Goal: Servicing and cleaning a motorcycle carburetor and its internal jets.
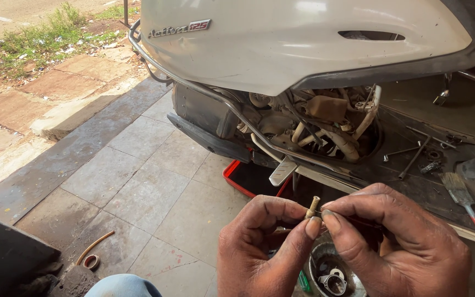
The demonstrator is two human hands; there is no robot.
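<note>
- Grey paving tiles (pixel 138 187): bare and open across the left and centre, bounded on the far left by a dark stone kerb (pixel 78 143) with a dirt and grass verge beyond.
- Curved orange tube piece (pixel 94 246) and small ring (pixel 90 261): lying on the tiles at lower left, well apart from both hands.
- White scooter (pixel 281 38): side panel removed, engine parts and hoses exposed; its body and chrome guard rail (pixel 193 82) close off the upper centre and right.
- Red tray (pixel 232 176): under the scooter, just beyond the hands.
- Left hand (pixel 262 247): low in the foreground, palm inward, thumb and forefinger pinched shut on a small brass jet (pixel 312 207), held upright.
- Right hand (pixel 397 242): fingers curled, thumb tip touching the left fingertips; whether it grips anything cannot be told.
- Round metal bowl (pixel 331 272): below the hands, holding small parts.
- Paintbrush (pixel 463 201) and loose wrenches (pixel 413 154): on the dark footboard, far right.
</note>
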